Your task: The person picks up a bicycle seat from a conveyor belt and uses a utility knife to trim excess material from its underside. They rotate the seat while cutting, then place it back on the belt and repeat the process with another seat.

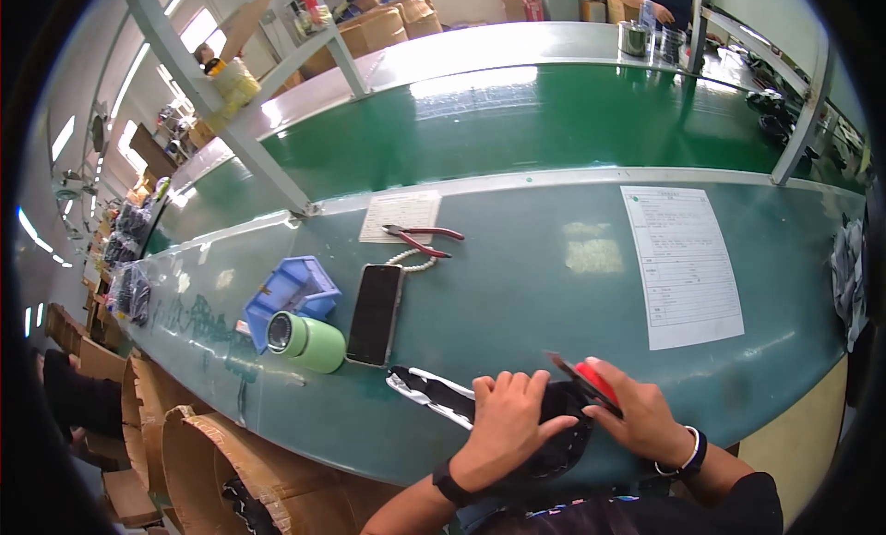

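My left hand lay flat, fingers spread, pressing down on the black piece at the near edge of the worktop — the piece sat directly under my palm and reached across to my right hand. That hand was closed in a grip on a red-handled tool, its dark blade angled up and to the left over the piece. A black-and-white strip ran out to the left — a phone and a green cup lay beyond it.
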`<state>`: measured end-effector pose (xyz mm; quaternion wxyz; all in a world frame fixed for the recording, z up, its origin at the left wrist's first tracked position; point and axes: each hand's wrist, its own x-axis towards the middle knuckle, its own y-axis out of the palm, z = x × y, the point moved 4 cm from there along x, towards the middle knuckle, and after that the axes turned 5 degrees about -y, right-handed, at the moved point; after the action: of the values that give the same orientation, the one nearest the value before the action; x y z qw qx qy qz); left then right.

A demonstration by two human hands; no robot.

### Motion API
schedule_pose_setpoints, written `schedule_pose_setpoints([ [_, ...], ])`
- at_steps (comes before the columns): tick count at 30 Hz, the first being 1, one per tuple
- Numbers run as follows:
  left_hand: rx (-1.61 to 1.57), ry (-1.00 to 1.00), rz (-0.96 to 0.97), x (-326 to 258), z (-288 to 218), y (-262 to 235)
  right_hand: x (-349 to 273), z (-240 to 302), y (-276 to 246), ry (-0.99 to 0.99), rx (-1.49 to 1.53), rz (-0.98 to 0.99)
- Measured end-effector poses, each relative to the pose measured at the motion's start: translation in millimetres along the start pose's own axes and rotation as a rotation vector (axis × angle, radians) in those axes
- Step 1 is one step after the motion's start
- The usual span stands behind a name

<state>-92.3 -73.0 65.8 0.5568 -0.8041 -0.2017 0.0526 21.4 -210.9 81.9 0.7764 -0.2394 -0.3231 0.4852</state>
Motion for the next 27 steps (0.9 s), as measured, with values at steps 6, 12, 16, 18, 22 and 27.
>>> schedule_pose_setpoints([
  [6,0.015,-0.063,0.031,-6.5,-8.2,-5.5,20.8,-5.6,19.5,-0.048,0.071,0.073],
  [12,0.039,-0.088,-0.027,-8.3,-7.4,3.0,27.6,-4.3,21.8,-0.054,0.082,-0.034],
  [16,0.069,-0.202,-0.153,-10.7,-0.4,15.7,12.6,-31.3,9.6,0.121,0.029,-0.183],
  [18,0.041,-0.24,-0.219,-9.5,10.5,13.9,1.3,-42.9,-1.8,0.25,-0.022,-0.279],
  [22,-0.051,-0.244,-0.189,-8.4,14.9,17.1,10.3,-43.3,-6.5,0.381,0.219,-0.184],
  [27,-0.105,0.054,-0.075,21.4,-22.6,-12.4,21.9,-35.6,0.6,0.306,0.411,-0.091],
])
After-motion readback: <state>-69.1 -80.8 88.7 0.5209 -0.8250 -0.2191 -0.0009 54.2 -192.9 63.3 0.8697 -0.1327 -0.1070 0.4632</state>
